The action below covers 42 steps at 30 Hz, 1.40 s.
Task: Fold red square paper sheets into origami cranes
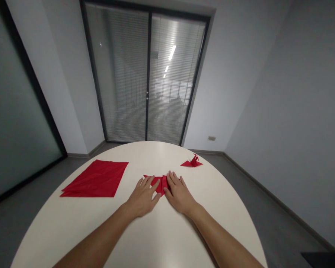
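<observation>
A small piece of folded red paper (164,183) lies on the white table, partly hidden under my fingers. My left hand (144,197) rests flat on its left side with the fingers spread. On the right side of the paper, my right hand (179,192) lies palm down, fingers stretched out. Between the hands, the middle of the paper shows a vertical crease line. Further back on the right stands a folded red paper crane (194,161), apart from both hands.
Large red paper sheets (97,179) lie stacked at the table's left side. The round white table (156,245) has a curved edge. Behind it are a glass door with blinds (123,82) and a wall socket (211,138).
</observation>
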Motion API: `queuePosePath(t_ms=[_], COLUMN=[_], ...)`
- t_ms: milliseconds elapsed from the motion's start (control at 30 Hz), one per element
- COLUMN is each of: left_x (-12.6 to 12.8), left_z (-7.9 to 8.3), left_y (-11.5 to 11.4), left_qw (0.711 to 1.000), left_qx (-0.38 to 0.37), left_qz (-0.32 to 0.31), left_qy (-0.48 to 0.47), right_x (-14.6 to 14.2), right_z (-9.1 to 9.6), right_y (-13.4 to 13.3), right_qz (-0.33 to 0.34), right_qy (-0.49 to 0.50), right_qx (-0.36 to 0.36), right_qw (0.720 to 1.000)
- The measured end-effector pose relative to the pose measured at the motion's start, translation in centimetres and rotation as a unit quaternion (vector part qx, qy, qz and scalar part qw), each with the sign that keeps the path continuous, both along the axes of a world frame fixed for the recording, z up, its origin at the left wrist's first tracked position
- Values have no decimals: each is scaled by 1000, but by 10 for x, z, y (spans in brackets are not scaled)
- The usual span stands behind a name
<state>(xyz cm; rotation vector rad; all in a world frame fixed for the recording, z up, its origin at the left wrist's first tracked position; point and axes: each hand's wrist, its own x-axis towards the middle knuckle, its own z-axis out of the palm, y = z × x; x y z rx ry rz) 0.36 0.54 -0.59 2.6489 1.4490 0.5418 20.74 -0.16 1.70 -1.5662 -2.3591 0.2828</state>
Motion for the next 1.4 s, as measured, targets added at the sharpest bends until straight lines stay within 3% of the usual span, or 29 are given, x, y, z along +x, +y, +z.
queuePosePath(t_ms=[100, 167, 300, 467, 633, 833, 1067, 1233, 1400], left_x=[0, 1, 3, 6, 10, 21, 23, 21, 17], left_z=[5, 7, 5, 0, 7, 23, 16, 13, 14], left_y=[-2, -3, -2, 0, -5, -15, -12, -10, -7], left_qw=[1000, 1000, 1000, 998, 994, 998, 999, 999, 998], left_qx=[15, 16, 12, -11, 13, 62, 47, 44, 41], left_qz=[-9, -16, -6, 53, 100, 16, 25, 20, 15], left_qy=[0, 2, 4, 25, 43, 0, -10, -16, -45], right_x=[1, 3, 5, 4, 3, 4, 9, 12, 13], right_z=[2, 2, 0, 3, 8, 10, 4, 4, 12], right_y=[-2, -3, -2, -2, -3, -3, 2, 4, 6], right_qz=[62, 67, 42, 5, -39, -57, -80, -134, -106], right_qy=[-3, -5, -3, -11, -21, -27, -40, -28, 20], right_qx=[-27, -45, -60, -68, -82, -76, -93, -47, 43], right_qw=[998, 997, 997, 998, 996, 995, 992, 990, 993])
